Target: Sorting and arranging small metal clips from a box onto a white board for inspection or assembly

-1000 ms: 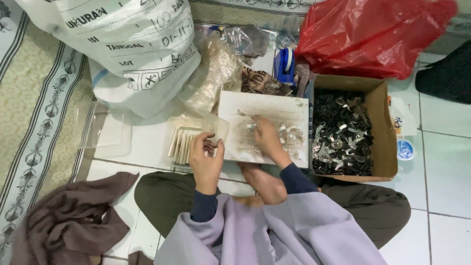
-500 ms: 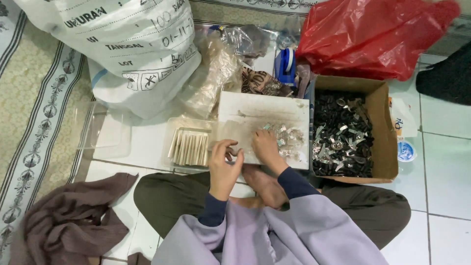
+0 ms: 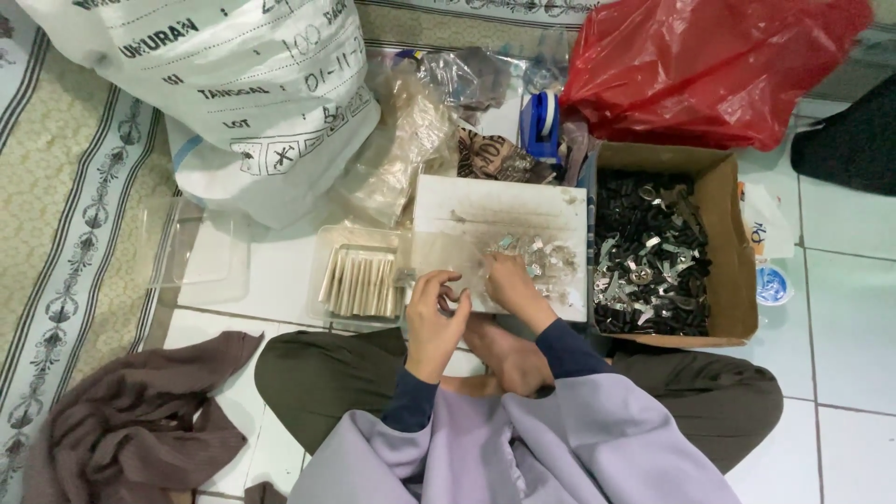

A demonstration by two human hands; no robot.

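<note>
Both hands (image 3: 471,303) pinch small metal clips (image 3: 532,257) at the white board's (image 3: 495,210) near edge, probably; light, stiff, slippery, best gripped by their flat sides.

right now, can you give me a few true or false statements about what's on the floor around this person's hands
1. A cardboard box of small dark and metal parts sits to the right of the white board. True.
2. The red bag lies beside the brown cloth. False: the red bag is at the top right, the cloth at the lower left.
3. The right hand rests on the white board by a small pile of shiny pieces. True.
4. The clear tray holds black screws. False: it holds a row of pale flat strips.
5. The left hand is inside the cardboard box. False: it is at the board's near edge, fingers curled.
</note>
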